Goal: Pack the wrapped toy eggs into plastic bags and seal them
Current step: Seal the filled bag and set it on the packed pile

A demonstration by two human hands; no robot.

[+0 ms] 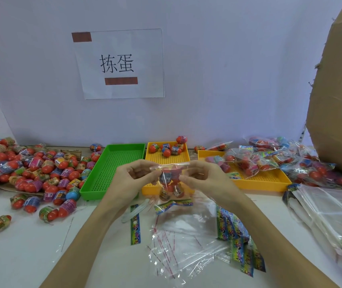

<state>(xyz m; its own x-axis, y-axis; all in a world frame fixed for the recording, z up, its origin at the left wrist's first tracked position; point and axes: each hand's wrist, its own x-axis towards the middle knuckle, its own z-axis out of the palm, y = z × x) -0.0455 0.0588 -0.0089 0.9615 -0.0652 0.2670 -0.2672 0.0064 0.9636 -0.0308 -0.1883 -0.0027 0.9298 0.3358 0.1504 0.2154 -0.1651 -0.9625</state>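
Sealing underway: left hand [133, 175] and right hand [202, 175] pinch the mouth of the bag [171, 181] of eggs above the yellow tray [167, 161]; press evenly across, flap flat.

Two bare forearms — no sleeves, nothing worn.

The cardboard box [340, 96] runs off the right edge, its top and far side unseen. The egg pile [26, 165] spills past the left edge. Eggs inside the held bag [171, 181] blur behind creased plastic, and both hands' fingertips hide the bag's mouth.
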